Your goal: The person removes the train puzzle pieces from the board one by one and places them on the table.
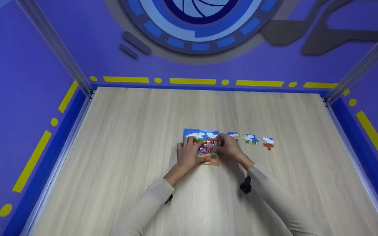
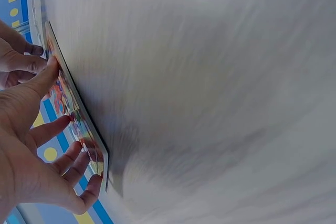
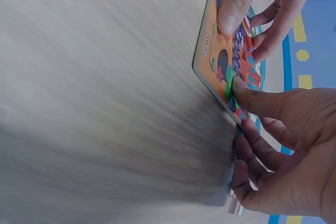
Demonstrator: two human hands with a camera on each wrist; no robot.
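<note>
"Where are your hands?"

"Both on the thin, rectangular picture puzzle with a blue upper border and an orange lower one (image 1: pixel 200 131), which lies between them on the pale wood-grain tabletop (image 1: pixel 136 131). My left hand (image 1: pixel 187 154) is spread loosely over it, thumb near the close edge. My right hand (image 1: pixel 229 146) is at its right edge, fingers bent, thumb on the printed face; whether it pinches a piece, I can't tell."

"How would you do this well?"

"I'd let the left hand steady the puzzle while the right thumb presses gently, evening things out bit by bit (forcing a crooked piece would probably lift its neighbours). Three small, flat, multicoloured interlocking pieces (image 1: pixel 250 139) lie to the right of my right hand, so I'd avoid brushing them."
</note>
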